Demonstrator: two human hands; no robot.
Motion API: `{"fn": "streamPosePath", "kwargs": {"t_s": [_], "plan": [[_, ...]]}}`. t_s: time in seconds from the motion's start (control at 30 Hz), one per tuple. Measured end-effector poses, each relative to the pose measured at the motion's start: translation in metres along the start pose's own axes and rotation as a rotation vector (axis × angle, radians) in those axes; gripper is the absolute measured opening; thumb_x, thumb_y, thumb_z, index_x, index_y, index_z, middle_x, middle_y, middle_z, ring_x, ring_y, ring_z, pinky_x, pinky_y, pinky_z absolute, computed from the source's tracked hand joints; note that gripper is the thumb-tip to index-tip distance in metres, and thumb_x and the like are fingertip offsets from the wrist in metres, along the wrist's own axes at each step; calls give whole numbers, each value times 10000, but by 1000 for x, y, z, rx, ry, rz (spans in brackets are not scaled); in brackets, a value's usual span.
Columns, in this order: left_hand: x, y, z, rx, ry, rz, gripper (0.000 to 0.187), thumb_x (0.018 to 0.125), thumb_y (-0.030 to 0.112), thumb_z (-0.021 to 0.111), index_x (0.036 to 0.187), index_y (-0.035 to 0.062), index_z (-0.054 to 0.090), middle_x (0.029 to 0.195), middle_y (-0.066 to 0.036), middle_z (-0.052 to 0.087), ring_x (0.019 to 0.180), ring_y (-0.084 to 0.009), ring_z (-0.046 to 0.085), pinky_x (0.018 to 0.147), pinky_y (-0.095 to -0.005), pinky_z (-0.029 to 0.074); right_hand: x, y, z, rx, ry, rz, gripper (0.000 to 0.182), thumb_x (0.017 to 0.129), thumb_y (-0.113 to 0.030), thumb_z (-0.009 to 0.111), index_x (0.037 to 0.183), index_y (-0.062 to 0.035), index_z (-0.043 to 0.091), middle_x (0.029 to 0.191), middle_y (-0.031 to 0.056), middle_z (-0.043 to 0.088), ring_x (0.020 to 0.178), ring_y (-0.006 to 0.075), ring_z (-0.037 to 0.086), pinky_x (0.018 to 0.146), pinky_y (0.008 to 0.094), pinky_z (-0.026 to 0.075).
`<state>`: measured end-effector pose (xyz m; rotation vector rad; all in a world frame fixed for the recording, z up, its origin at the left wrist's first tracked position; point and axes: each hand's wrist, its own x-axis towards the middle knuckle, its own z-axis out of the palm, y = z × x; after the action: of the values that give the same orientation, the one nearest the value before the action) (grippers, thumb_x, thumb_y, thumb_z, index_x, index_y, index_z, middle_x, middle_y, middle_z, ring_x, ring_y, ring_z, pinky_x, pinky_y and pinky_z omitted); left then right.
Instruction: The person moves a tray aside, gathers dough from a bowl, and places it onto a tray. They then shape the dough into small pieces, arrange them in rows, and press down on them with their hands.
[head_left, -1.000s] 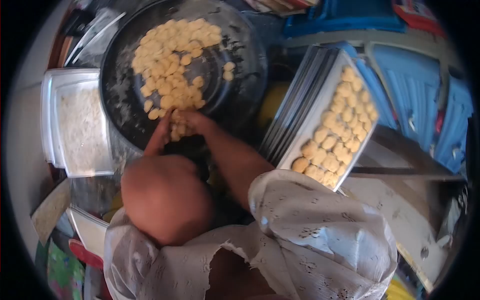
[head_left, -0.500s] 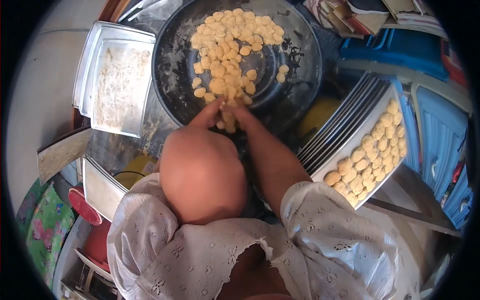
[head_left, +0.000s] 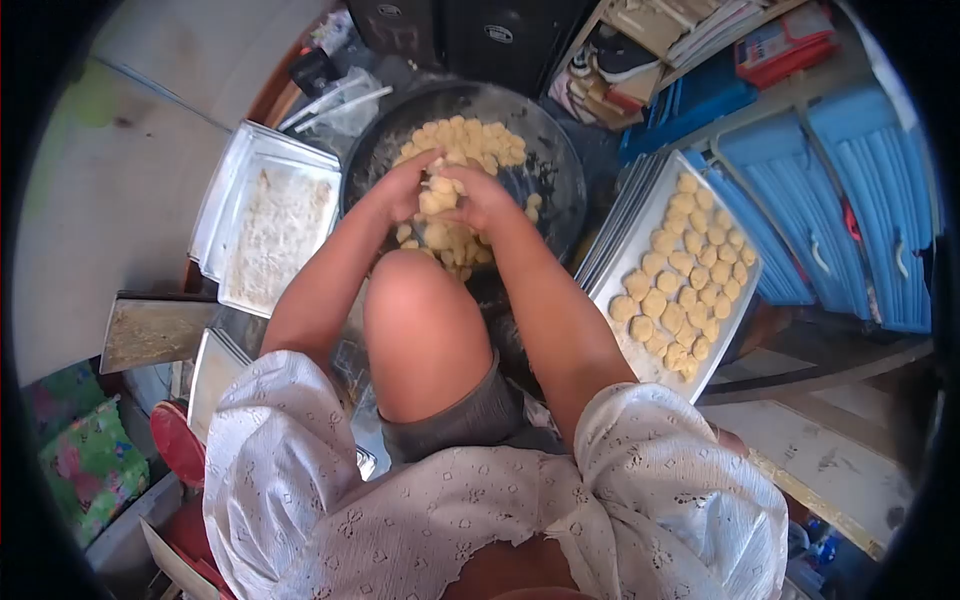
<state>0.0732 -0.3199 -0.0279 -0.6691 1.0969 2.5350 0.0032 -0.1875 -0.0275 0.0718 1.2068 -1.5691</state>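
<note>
A wide dark basin (head_left: 562, 205) holds a pile of small round dough pieces (head_left: 490, 143), with more near its front side. Over the basin, my left hand (head_left: 403, 190) and my right hand (head_left: 482, 200) face each other, fingers curved around a cluster of dough balls (head_left: 438, 196) between them. Both hands press on this cluster from the sides. Some fingertips are hidden behind the dough. My bent knee (head_left: 425, 320) is just in front of the basin, between my forearms.
To the right, a metal tray (head_left: 640, 362) on a stack of trays carries rows of flattened dough rounds (head_left: 672, 290). Several worn metal trays (head_left: 275, 235) lean at the left. Blue plastic drawers (head_left: 850, 210) stand at the far right, and black boxes (head_left: 500, 50) behind the basin.
My hands have risen from the basin's near side and moved apart around a cluster of dough balls. The view has tilted up, showing the boxes behind.
</note>
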Motion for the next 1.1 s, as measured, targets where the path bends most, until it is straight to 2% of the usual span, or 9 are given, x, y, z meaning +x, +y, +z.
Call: {"fn": "streamPosePath", "kwargs": {"t_s": [0.13, 0.33, 0.47, 0.67, 0.73, 0.83, 0.9, 0.97, 1.1], "plan": [[-30, 13, 26, 45, 206, 85, 386, 930, 308, 487, 1213, 45, 482, 1132, -120, 562, 1001, -231, 582, 858, -371, 496, -32, -19, 4, 194, -102, 99, 360, 845, -183, 604, 1191, -123, 524, 1141, 101, 572, 1034, 294, 576, 885, 452, 499], [-70, 7, 79, 157, 403, 314, 265, 897, 225, 511, 1076, 33, 546, 1030, -118, 585, 929, -240, 589, 797, -386, 512, -66, -21, 9, 138, -220, -26, 384, 836, -112, 592, 1202, -55, 492, 1140, 117, 568, 1054, 301, 568, 881, 453, 507], [-56, -5, 75, -361, 246, 412, 191, 879, 207, 516, 968, 47, 567, 929, -109, 612, 861, -264, 599, 774, -397, 514, -83, -31, 12, 92, -237, -200, 405, 816, -85, 587, 1200, -111, 463, 1132, 107, 557, 1024, 293, 578, 864, 445, 518], [-49, -29, 99, -615, 156, 576, 186, 861, 216, 521, 932, 50, 566, 920, -109, 620, 853, -266, 605, 774, -386, 511, -113, -10, 35, 10, -13, -469, 447, 795, -101, 598, 1216, -69, 452, 1123, 126, 548, 984, 260, 574, 799, 386, 509], [-28, -44, 85, -607, 180, 643, 197, 853, 194, 532, 994, 58, 552, 990, -109, 598, 916, -253, 589, 806, -377, 501, -108, 16, 45, -818, 484, -953, 359, 808, -148, 623, 1146, -65, 535, 1155, 143, 526, 1016, 267, 561, 792, 351, 485], [-3, -52, 74, -534, 201, 721, 213, 843, 122, 533, 1051, 76, 533, 1039, -102, 567, 934, -232, 571, 809, -364, 496, -61, 27, 17, -516, 515, -868, 465, 807, -165, 616, 1232, -61, 456, 1120, 108, 549, 980, 251, 569, 782, 354, 490], [-39, -40, 133, -312, 502, 874, 188, 804, 3, 508, 971, 67, 565, 896, -74, 588, 822, -208, 590, 758, -336, 503, -70, 17, 31, 309, 320, -635, 463, 827, -220, 620, 1236, -62, 468, 1099, 112, 564, 988, 257, 564, 777, 323, 480], [-37, -32, 125, 41, 558, 1025, 299, 773, -53, 500, 1046, 54, 552, 943, -68, 559, 852, -181, 564, 763, -307, 487, -99, 1, 40, 401, 168, -385, 432, 841, -224, 618, 1212, -48, 484, 1079, 134, 576, 969, 267, 580, 773, 369, 502], [-54, -12, 128, 116, 397, 838, 263, 792, -40, 480, 1035, 25, 554, 1006, -100, 550, 936, -189, 548, 773, -314, 488, -96, -1, 13, 322, -66, -211, 342, 846, -175, 588, 1171, -93, 518, 1092, 107, 596, 983, 249, 600, 761, 479, 523]]}}
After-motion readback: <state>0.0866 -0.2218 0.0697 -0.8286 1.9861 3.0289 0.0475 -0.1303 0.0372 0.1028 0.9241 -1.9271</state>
